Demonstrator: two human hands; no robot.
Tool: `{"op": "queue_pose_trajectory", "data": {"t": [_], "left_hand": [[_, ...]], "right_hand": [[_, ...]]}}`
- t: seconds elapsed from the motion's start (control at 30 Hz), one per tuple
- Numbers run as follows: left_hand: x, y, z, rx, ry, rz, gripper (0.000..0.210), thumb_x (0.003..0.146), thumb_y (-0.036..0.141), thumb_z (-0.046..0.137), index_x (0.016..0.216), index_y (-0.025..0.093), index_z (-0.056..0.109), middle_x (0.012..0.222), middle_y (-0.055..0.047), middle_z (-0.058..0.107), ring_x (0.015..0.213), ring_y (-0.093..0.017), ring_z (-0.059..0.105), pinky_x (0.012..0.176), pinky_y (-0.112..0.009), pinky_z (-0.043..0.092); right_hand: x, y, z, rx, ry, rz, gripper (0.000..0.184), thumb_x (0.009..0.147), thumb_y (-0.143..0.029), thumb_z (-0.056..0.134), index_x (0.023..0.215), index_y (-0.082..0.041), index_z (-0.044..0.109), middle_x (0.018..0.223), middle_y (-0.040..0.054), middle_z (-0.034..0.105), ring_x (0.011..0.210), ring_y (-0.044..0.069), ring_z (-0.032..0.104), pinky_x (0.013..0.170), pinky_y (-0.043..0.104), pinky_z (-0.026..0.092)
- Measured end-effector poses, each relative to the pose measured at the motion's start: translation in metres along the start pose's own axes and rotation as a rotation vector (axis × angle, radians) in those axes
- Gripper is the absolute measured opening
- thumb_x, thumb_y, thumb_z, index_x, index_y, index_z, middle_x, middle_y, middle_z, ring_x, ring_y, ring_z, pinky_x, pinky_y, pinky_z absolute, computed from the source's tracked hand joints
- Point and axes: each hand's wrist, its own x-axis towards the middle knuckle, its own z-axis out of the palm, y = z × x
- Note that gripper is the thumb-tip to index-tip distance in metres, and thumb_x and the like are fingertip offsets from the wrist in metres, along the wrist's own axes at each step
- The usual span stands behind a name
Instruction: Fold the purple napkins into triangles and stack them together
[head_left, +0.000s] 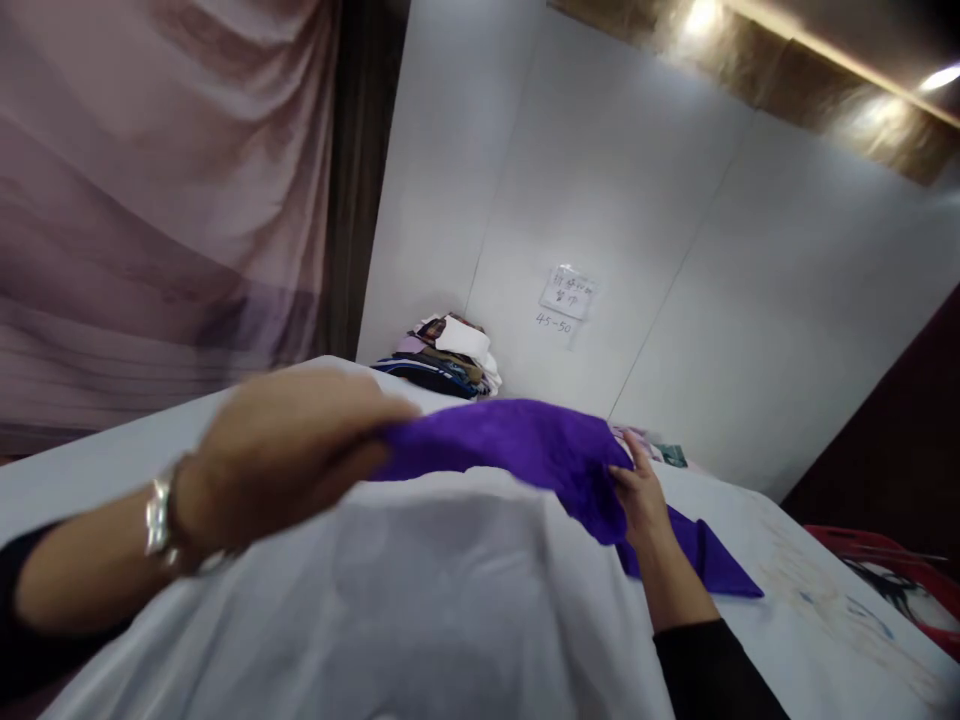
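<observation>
A purple cloth (pixel 517 435) is stretched between my two hands above a white-covered table. My left hand (pixel 292 455), blurred by motion and wearing a silvery bracelet at the wrist, pinches the cloth's left end. On the other side, my right hand (pixel 639 490) grips the right end between thumb and fingers. More purple fabric (pixel 716 565) lies flat on the table behind my right wrist, with a pointed corner to the right; whether it belongs to the same piece I cannot tell.
A pile of folded cloths (pixel 450 355) stands at the table's far edge by the wall. A paper sign (pixel 568 292) hangs on the white wall. Curtains (pixel 165 200) hang at left. A red basket (pixel 885 560) stands beyond the table (pixel 795 640) at right.
</observation>
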Motion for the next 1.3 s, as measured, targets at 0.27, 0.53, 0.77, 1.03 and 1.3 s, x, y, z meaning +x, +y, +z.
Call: {"op": "queue_pose_trajectory", "data": {"t": [0.27, 0.53, 0.77, 1.03, 1.3], "left_hand": [[-0.119, 0.055, 0.097, -0.329, -0.824, 0.355, 0.013, 0.083, 0.017, 0.045, 0.084, 0.024, 0.055, 0.075, 0.002, 0.065, 0.066, -0.014, 0.058, 0.062, -0.028, 0.041], [-0.158, 0.083, 0.159, -0.419, -0.863, 0.197, 0.005, 0.078, 0.018, 0.053, 0.078, 0.023, 0.054, 0.075, 0.004, 0.065, 0.068, -0.014, 0.061, 0.059, -0.026, 0.038], [-0.16, 0.081, 0.165, -0.513, -0.882, 0.027, 0.009, 0.079, 0.019, 0.053, 0.084, 0.024, 0.058, 0.084, 0.003, 0.068, 0.077, -0.015, 0.063, 0.066, -0.025, 0.043], [-0.155, 0.029, 0.138, -0.75, -0.933, -0.052, 0.037, 0.081, 0.046, 0.055, 0.113, 0.027, 0.057, 0.107, -0.002, 0.066, 0.099, -0.017, 0.059, 0.089, -0.029, 0.044], [-0.165, -0.127, 0.172, -0.051, -0.778, -0.239, 0.039, 0.079, 0.018, 0.041, 0.112, 0.018, 0.06, 0.123, -0.011, 0.06, 0.116, -0.023, 0.052, 0.1, -0.038, 0.038]], "right_hand": [[-0.021, 0.063, -0.08, -0.272, 0.205, 0.198, 0.07, 0.05, -0.001, 0.066, 0.116, -0.023, 0.059, 0.064, -0.0054, 0.065, 0.047, 0.013, 0.056, 0.047, 0.025, 0.046], [-0.125, 0.072, -0.052, -0.674, -0.351, 0.087, 0.047, 0.076, -0.032, 0.063, 0.122, -0.026, 0.056, 0.108, 0.0058, 0.066, 0.1, 0.021, 0.059, 0.093, 0.04, 0.043], [-0.199, 0.102, -0.017, -0.85, -0.712, 0.046, 0.08, 0.071, -0.034, 0.07, 0.141, -0.028, 0.031, 0.134, 0.008, 0.049, 0.122, 0.027, 0.045, 0.102, 0.044, 0.034], [-0.196, 0.093, -0.008, -0.77, -0.698, 0.036, 0.037, 0.08, -0.017, 0.05, 0.11, -0.034, 0.066, 0.102, -0.0006, 0.07, 0.093, 0.021, 0.064, 0.086, 0.034, 0.048], [-0.204, 0.085, -0.042, -0.811, -0.474, -0.086, 0.023, 0.082, -0.04, 0.054, 0.096, -0.034, 0.071, 0.093, 0.005, 0.071, 0.087, 0.023, 0.064, 0.081, 0.038, 0.051]]}}
